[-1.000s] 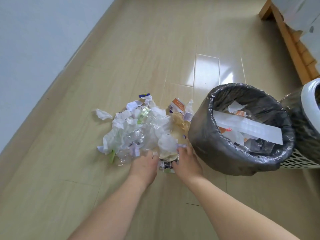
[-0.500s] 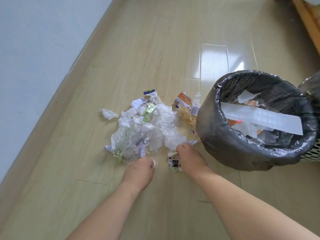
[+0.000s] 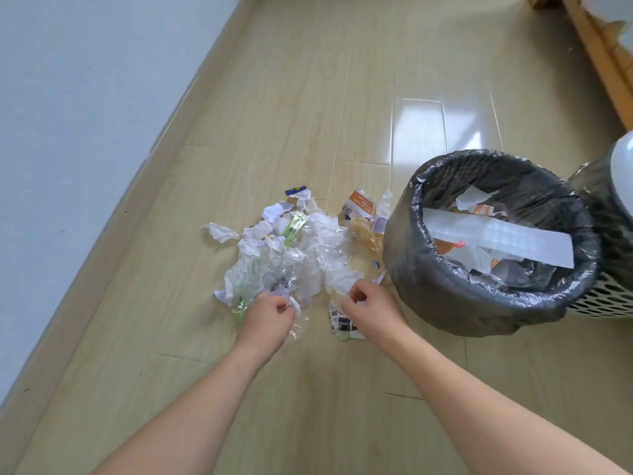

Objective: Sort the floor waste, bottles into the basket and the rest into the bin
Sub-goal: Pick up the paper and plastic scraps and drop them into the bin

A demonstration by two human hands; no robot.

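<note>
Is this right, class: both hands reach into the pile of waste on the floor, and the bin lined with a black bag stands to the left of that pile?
Not quite. In the head view the bin lined with a black bag stands to the right of the pile of waste, not the left. The rest holds: the left hand and the right hand both reach into the pile on the floor.

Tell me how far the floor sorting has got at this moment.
Partly done: the lined bin already holds paper scraps and a long white strip. In hand: the left hand and right hand pinch scraps at the near edge of the pile. Most of it remains on the floor; no bottle visible.
</note>
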